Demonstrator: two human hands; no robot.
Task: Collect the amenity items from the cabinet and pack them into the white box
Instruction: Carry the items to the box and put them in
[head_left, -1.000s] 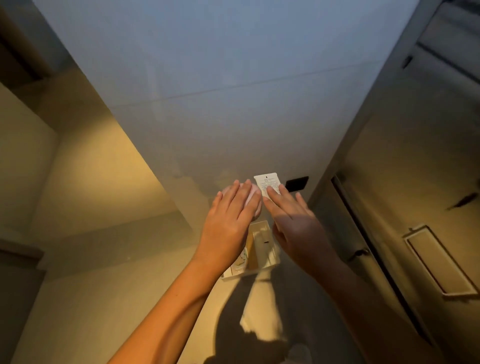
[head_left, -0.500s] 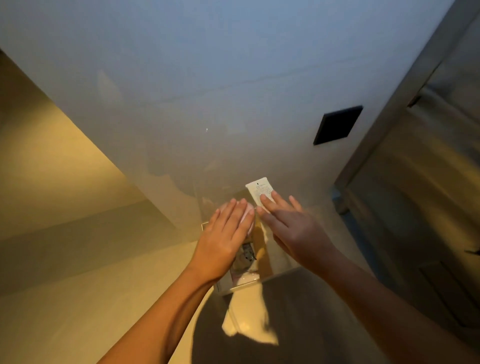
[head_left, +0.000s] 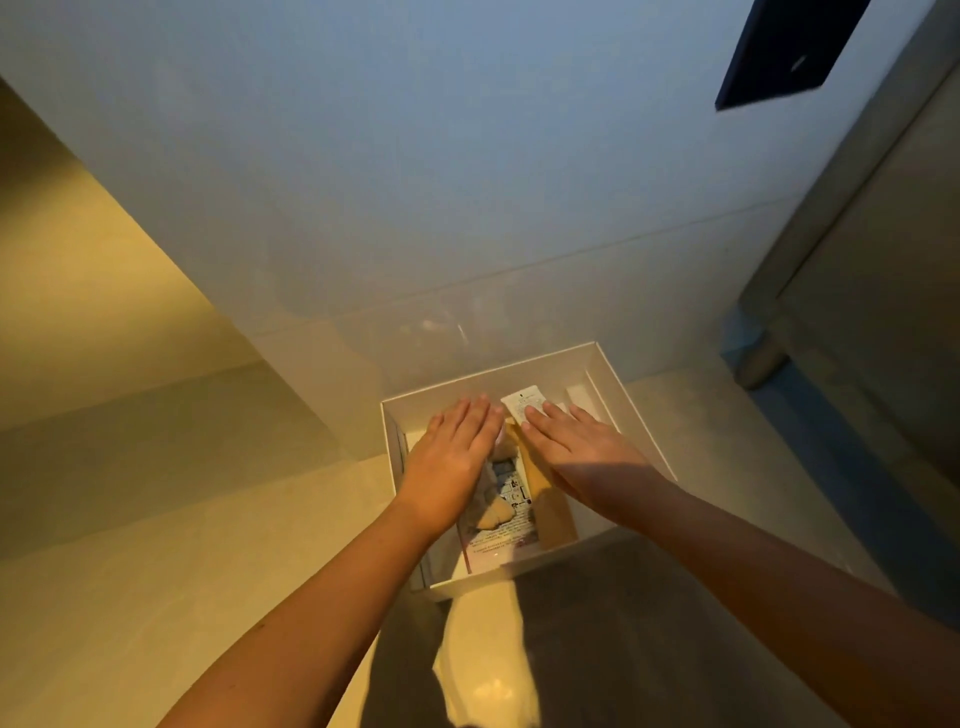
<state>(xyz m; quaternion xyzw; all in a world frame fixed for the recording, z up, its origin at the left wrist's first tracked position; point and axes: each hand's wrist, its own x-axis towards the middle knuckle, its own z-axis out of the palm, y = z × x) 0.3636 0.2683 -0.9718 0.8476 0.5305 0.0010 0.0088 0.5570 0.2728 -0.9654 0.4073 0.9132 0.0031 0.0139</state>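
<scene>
two hands, left hand (head_left: 457, 452) and right hand (head_left: 587, 452), lie flat, palms down, on amenity packets (head_left: 506, 522) inside the white box (head_left: 545, 366) by the far wall (head_left: 467, 182); settling them looks like the current step, which next calls for lifting clear without dragging any out.

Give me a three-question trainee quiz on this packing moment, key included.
1. True or false: the left hand and right hand lie flat, fingers straight, over the open white box.
2. The small white packet shows just beyond which hand? A left, B right, C neither.
3. Fill in: the dark square panel is fixed to the ___.
Key: 1 true; 2 B; 3 wall.
</scene>
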